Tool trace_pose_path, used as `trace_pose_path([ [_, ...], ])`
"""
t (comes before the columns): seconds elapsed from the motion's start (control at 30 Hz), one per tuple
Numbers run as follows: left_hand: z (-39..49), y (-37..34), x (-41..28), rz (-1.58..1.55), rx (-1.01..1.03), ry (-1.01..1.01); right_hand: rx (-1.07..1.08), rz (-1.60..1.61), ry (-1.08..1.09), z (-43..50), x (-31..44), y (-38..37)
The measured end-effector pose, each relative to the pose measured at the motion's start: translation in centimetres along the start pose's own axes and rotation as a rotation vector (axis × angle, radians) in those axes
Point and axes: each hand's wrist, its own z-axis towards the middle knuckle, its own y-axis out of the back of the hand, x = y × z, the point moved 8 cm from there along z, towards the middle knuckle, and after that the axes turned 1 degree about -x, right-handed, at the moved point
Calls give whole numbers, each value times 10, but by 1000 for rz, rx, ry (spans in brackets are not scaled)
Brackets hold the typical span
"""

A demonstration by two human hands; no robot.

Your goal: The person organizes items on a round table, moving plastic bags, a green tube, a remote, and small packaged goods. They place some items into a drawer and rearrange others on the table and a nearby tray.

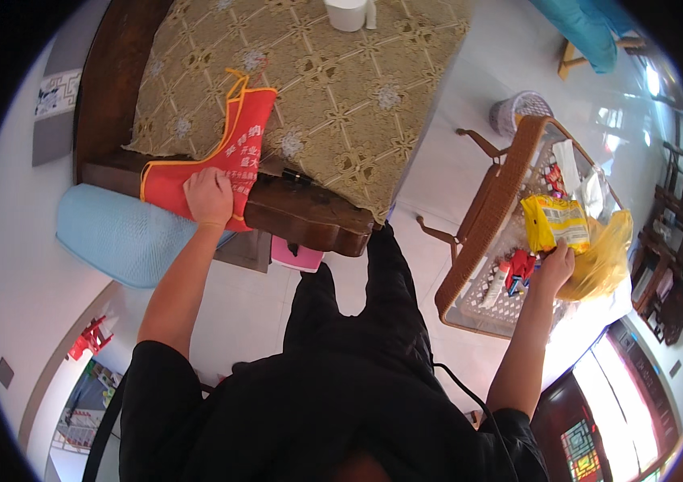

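Note:
On the left, my left hand (209, 191) rests on a red cloth apron (251, 129) with yellow trim and white writing; whether its fingers grip the cloth I cannot tell. The apron lies over the edge of a dark wooden bench and the patterned cover beside it. Far to the right, my right hand (556, 269) has its fingers on the lower edge of a yellow plastic packet (554, 224). That packet is above a wicker-edged table, next to a crumpled yellow plastic bag (605, 259). A red packet (520, 265) and a white tube (496, 284) lie near my right wrist.
The wicker-edged table (486, 211) stands at the right, with a lattice wastebasket (519, 111) behind it. A toilet paper roll (347, 13) sits on the patterned cover (329, 90). Below the dark wooden bench (311, 211) are a light-blue plastic object (118, 235) and a pink item (297, 256).

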Motion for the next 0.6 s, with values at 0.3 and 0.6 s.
trace_pose_path([
  [0.3,-1,-2,2,-31,-2,15,907,-557,925,-163,92,-217],
  [0.6,-7,-17,12,-7,60,-11,1542,-1172,937,-220,-114,-382],
])
